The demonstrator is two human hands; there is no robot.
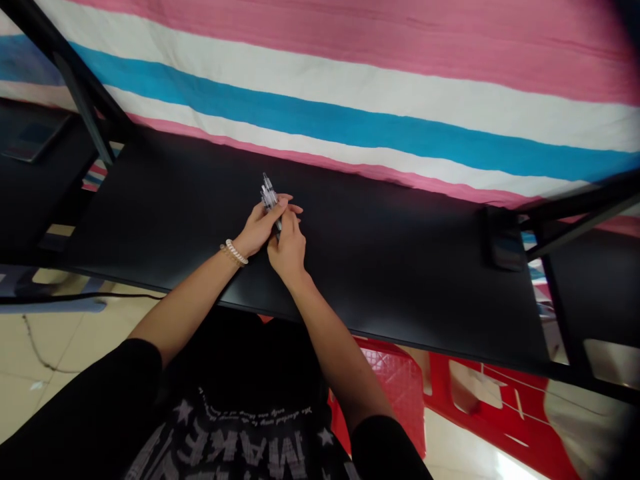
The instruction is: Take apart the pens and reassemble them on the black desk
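Several clear, slim pens (pixel 269 191) form a bundle above the black table (pixel 390 260), their tips pointing up and away from me. My left hand (pixel 257 229), with a white coiled band and a beaded bracelet (pixel 234 253) at the wrist, is closed round the bundle, thumb across it. My right hand (pixel 290 247) is closed against the lower part of the same bundle, touching my left hand. The lower ends of the pens are mostly hidden by my fingers.
A dark phone-like object (pixel 504 239) lies near the table's right end. Behind the table hangs a striped cloth (pixel 350 127). Black metal struts stand at both ends. Red plastic stools (pixel 395 393) are below the front edge, and a black cable (pixel 75 297) runs at the left.
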